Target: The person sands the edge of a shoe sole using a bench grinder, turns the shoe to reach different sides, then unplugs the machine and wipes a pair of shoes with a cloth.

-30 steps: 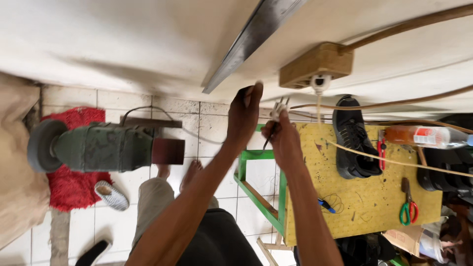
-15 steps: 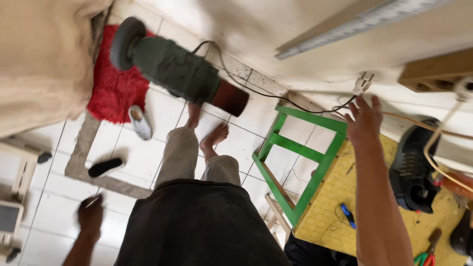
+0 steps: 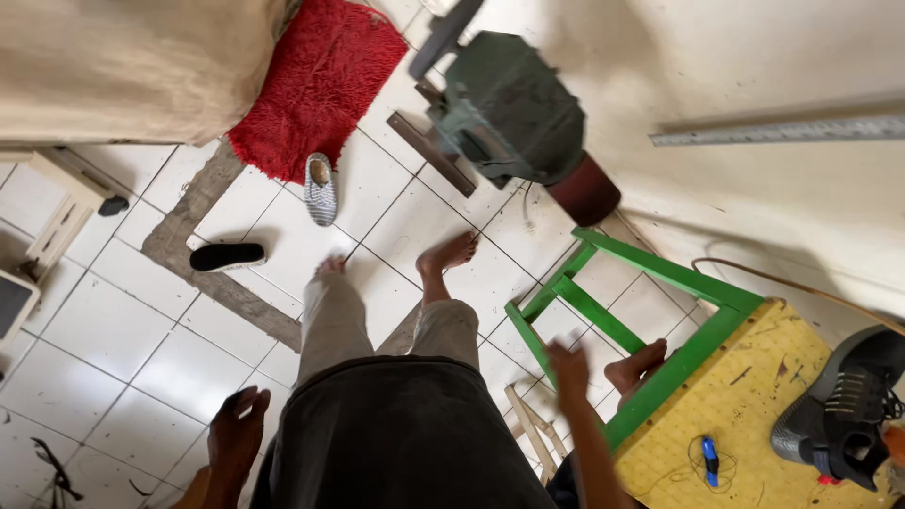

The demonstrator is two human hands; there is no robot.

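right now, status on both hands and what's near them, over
Left hand empty, hanging open over white tiled floor. Right hand blurred, empty, beside green wooden stool frame. Yellow tabletop just right of it.

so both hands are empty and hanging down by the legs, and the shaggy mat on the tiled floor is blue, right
Not quite: the shaggy mat is red, not blue, as the head view shows. The rest holds: the left hand and the right hand are both empty and lowered beside the legs, above the tiled floor.
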